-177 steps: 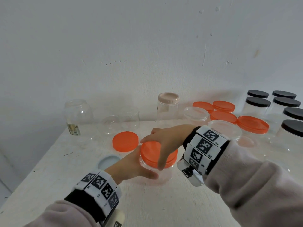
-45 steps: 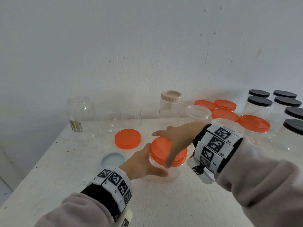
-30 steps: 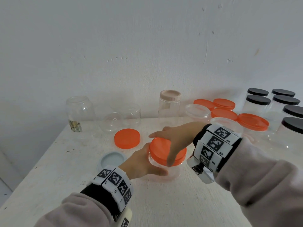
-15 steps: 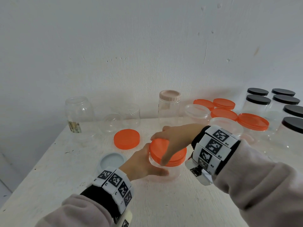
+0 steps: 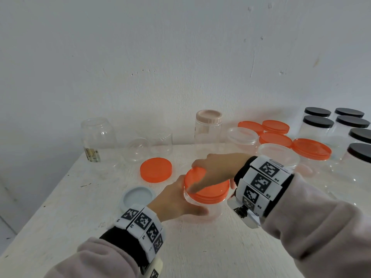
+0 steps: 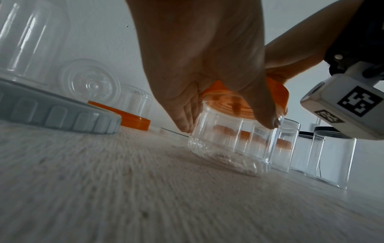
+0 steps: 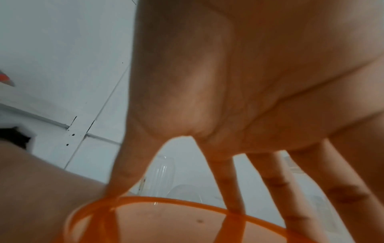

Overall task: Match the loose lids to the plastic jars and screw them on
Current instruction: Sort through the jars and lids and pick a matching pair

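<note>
White table [image 5: 200, 247] — right hand [image 5: 218, 167] covers orange lid [image 5: 210, 189]; left hand [image 5: 172, 199] grips jar [image 6: 230, 148].

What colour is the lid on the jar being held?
Orange lid; clearest in the head view.

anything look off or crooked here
Yes: the orange lid sits askew on the clear jar, one edge riding higher in the left wrist view. The right hand grips it from above while the left hand holds the jar. Nothing spilled.
</note>
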{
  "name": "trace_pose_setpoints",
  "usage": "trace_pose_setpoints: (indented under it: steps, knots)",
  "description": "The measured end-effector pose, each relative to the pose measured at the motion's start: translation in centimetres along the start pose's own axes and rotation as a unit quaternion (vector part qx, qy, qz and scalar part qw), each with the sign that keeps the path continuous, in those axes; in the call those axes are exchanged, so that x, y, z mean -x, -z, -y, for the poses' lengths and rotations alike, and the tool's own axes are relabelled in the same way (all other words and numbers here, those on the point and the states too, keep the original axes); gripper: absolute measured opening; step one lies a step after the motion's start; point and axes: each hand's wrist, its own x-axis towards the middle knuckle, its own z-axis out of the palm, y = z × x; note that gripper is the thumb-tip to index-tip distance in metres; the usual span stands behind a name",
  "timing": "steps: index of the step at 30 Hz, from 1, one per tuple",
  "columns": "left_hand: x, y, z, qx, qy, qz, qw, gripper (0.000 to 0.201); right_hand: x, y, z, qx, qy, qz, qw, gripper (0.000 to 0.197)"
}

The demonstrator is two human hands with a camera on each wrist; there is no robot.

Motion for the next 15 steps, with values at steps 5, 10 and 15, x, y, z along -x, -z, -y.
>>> trace_pose_setpoints:
  steps: [5, 10, 15]
  knots:
    - [-0.06, -0.08, 0.11, -0.006, -0.002, -0.001, 1.0, 0.103, 0.46, -0.02, -0.55, 0.005, -0.008, 0.022, 1.0, 0.099]
    - [-0.24, -0.14, 0.11, -0.017, -0.003, 0.0, 1.0, 0.111, 0.79, 0.16, -0.54, -0.027, 0.054, 0.029, 0.998, 0.084]
    - [-0.26, -0.24, 0.27, -0.003, -0.007, -0.006, 1.0, 0.101, 0.34, -0.67, -0.72, -0.02, -0.016, -0.019, 0.999, 0.088]
